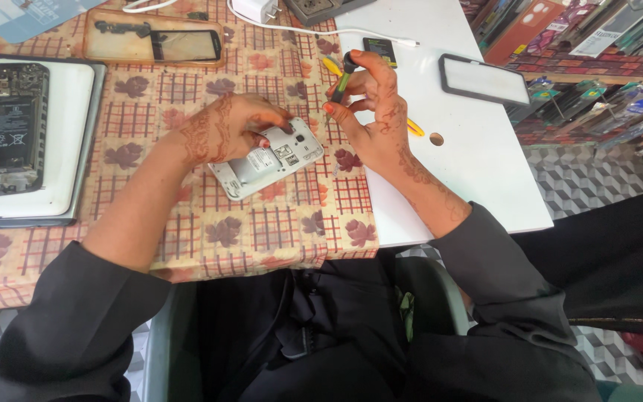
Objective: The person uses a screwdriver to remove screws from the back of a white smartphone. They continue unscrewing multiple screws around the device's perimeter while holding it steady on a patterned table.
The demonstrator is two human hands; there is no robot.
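Two hands were at work over the checked tablecloth, and I judged the step to be one of readying a small screwdriver for the opened phone. My left hand lay on the white phone, whose back cover was off; the fingers were curled over its upper edge and pressed it flat to the cloth, near the seam where the cloth met the white board. My right hand was raised just beside and above the phone, fingertips pinched around a slim screwdriver with a dark cap, held nearly upright. Whether its tip carried a screw I could not tell.

To do this well, I thought the left hand ought to keep the phone from sliding, with the fingers clear of the exposed interior. The driver wanted a light grip, lowered straight onto the screw head rather than at a slant.

A yellow pry tool lay on the board behind the right hand, partly hidden. Well apart to the left, another opened device rested on a white tray.
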